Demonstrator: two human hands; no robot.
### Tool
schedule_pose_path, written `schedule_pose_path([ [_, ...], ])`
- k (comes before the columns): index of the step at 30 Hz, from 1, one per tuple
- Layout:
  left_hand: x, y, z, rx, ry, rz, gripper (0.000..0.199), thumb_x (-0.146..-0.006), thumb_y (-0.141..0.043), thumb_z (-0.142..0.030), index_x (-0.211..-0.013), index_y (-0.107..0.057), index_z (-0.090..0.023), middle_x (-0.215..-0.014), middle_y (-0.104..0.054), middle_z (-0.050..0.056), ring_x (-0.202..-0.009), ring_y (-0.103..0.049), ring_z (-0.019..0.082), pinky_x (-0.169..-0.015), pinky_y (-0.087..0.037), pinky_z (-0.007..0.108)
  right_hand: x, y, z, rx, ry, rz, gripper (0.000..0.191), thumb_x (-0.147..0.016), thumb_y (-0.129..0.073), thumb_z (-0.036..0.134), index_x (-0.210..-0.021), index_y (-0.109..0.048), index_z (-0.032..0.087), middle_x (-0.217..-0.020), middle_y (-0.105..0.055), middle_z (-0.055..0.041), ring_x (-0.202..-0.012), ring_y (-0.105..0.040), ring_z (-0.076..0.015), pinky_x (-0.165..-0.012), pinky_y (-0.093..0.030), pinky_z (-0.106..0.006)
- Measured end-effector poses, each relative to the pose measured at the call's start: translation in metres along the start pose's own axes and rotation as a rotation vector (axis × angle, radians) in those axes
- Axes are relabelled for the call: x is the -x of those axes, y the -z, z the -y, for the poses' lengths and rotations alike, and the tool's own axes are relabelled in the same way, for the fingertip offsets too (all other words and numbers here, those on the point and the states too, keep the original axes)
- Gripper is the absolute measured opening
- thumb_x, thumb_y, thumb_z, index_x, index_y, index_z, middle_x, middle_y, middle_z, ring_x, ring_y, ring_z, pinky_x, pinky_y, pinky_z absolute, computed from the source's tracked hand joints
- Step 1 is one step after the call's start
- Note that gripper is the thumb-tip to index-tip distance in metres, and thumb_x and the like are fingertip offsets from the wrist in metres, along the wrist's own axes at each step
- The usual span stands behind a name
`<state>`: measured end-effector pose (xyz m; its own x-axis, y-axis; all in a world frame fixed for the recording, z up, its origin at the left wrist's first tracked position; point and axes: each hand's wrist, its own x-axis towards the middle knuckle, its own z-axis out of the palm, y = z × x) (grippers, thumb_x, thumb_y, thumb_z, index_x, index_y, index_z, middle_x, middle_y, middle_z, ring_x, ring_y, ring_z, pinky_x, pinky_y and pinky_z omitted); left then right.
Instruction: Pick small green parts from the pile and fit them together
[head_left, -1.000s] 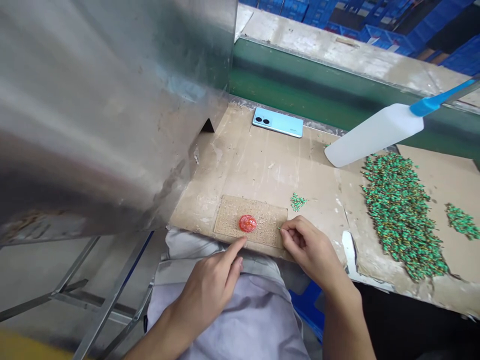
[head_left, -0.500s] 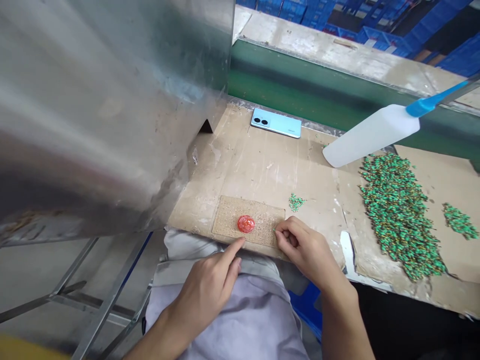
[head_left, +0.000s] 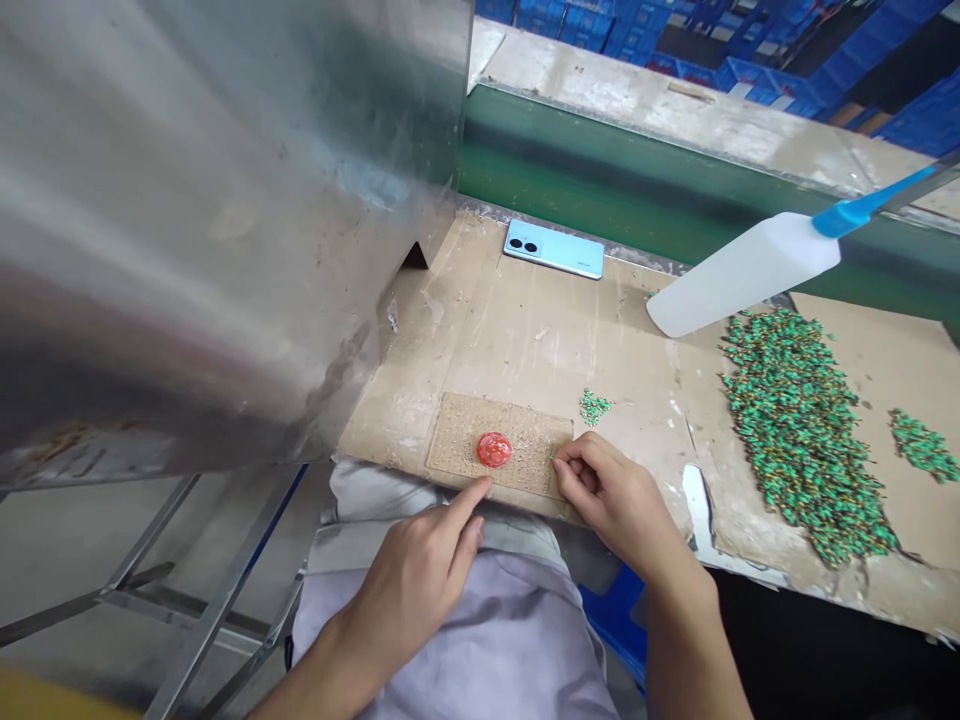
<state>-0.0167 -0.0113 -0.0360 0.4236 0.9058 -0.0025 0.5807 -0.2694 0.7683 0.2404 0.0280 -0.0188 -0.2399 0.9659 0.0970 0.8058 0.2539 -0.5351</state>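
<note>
A shiny red oval piece (head_left: 493, 450) lies on a thin, speckled tan board (head_left: 457, 432) at the table's near edge. My left hand (head_left: 427, 560) has its index finger stretched out, the tip at the board's near edge just below the red piece; nothing is seen in this hand. At the board's right end, my right hand (head_left: 615, 495) pinches with thumb and index finger; what it holds, if anything, is too small to name. Small green pieces (head_left: 594, 407) lie loosely just beyond that hand. Farther right spreads a large heap of green and gold pieces (head_left: 802, 430).
A white bottle with a blue nozzle (head_left: 742, 275) leans over the table's right half. A light blue phone (head_left: 555, 249) lies at the back edge, before a green strip (head_left: 570, 165). Large metal sheeting (head_left: 225, 220) stands left. A smaller green heap (head_left: 924, 446) is far right.
</note>
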Motion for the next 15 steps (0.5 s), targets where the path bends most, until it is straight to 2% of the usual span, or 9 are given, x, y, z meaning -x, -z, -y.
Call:
schedule_pose_path([
  [15, -0.002, 0.0014, -0.002, 0.032, 0.044, 0.03, 0.045, -0.108, -0.042, -0.022, -0.148, -0.061, -0.014, -0.087, -0.083, 0.009, -0.071, -0.08, 0.026, -0.064, -0.062, 0.037, -0.0034, 0.0002, -0.0013, -0.068, -0.038, -0.022, 0.016, -0.101, -0.056, 0.026, -0.087, -0.063, 0.023, -0.077, -0.064, -0.0008, -0.063, -0.061, -0.0152, -0.06, -0.048, -0.028],
])
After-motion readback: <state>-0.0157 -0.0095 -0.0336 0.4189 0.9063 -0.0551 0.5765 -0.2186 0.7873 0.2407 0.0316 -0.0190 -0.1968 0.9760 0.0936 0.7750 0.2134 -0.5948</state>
